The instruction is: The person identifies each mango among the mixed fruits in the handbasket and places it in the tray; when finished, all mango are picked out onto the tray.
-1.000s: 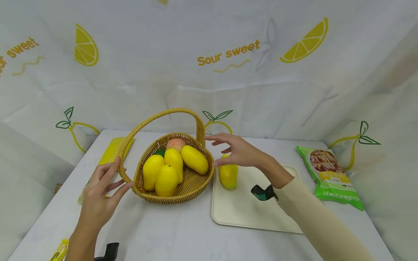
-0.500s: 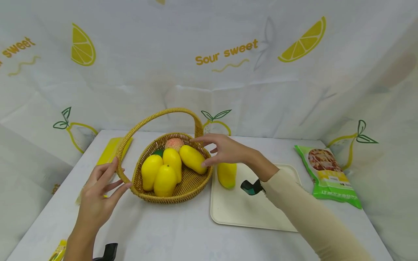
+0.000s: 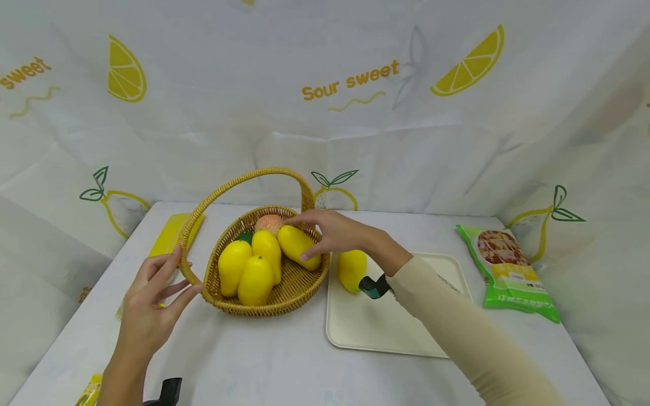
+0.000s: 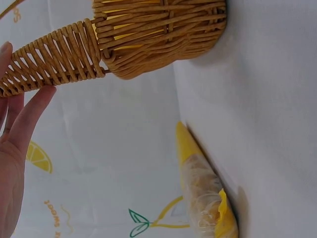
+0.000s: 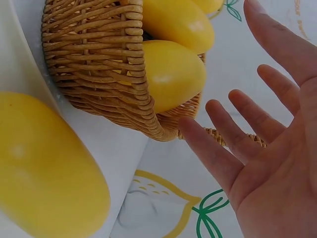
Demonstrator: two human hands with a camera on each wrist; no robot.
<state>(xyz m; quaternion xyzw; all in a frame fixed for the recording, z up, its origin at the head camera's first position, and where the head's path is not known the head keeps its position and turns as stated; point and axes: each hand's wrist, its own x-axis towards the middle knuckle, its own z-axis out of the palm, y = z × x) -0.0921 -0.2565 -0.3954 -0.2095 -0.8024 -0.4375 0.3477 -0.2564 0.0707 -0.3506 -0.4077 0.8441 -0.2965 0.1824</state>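
A wicker basket (image 3: pixel 293 299) with a tall arched handle (image 3: pixel 228 189) stands left of the table's middle. Inside lie several yellow mangoes (image 3: pixel 256 281), a pinkish round fruit (image 3: pixel 270 223) and something green (image 3: pixel 246 237), mostly hidden. My left hand (image 3: pixel 147 307) holds the lower left end of the handle between thumb and fingers, as the left wrist view (image 4: pixel 29 124) also shows. Over the basket's right rim reaches my right hand (image 3: pixel 335 232), fingers spread and holding nothing, above the rightmost mango (image 3: pixel 299 247). Its palm (image 5: pixel 277 183) faces the basket in the right wrist view; contact is unclear.
A cream tray (image 3: pixel 401 332) bearing one mango (image 3: pixel 351 270) stands right of the basket. Further right lies a green food bag (image 3: pixel 513 270). Behind my left hand is a yellow packet (image 3: pixel 170 234); a small yellow wrapper (image 3: pixel 90 390) lies at the front left.
My right hand has moved left from beside the basket's right edge to over the rightmost mango. The left hand stays on the handle, and the basket keeps its place.
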